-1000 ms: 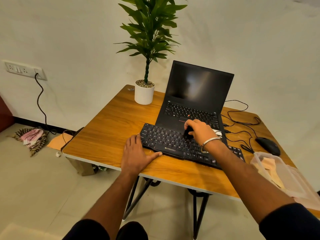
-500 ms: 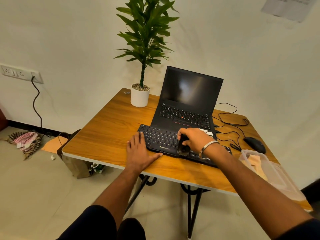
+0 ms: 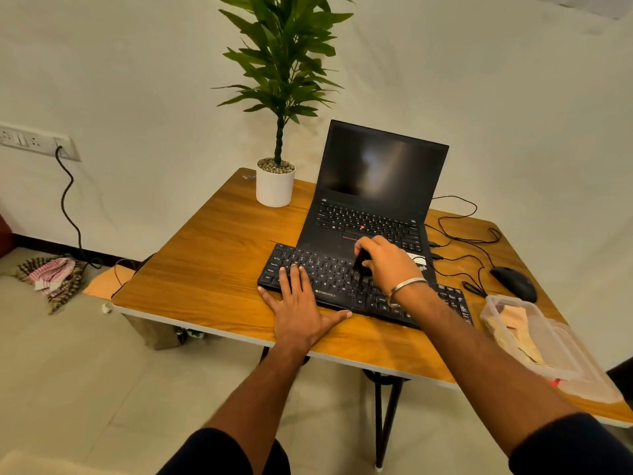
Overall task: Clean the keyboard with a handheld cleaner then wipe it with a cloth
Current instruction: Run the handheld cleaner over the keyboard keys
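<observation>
Gripping a black handheld cleaner (image 3: 362, 262) on the keyboard (image 3: 329, 275), our right hand (image 3: 387, 265) fingers clamp it; left hand (image 3: 301, 310) lies flat, fingers spread. At lower right, a clear container (image 3: 561, 368) holds beige cloth (image 3: 517, 332).

Black keyboard (image 3: 329, 279) flat before laptop, small dark cleaner (image 3: 362, 262) (upright) on keys

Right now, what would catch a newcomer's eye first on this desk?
The right hand gripping a small black handheld cleaner on the black external keyboard at the wooden table's near edge, left hand flat beside it. Behind stand an open black laptop and tall green potted plant.
</observation>
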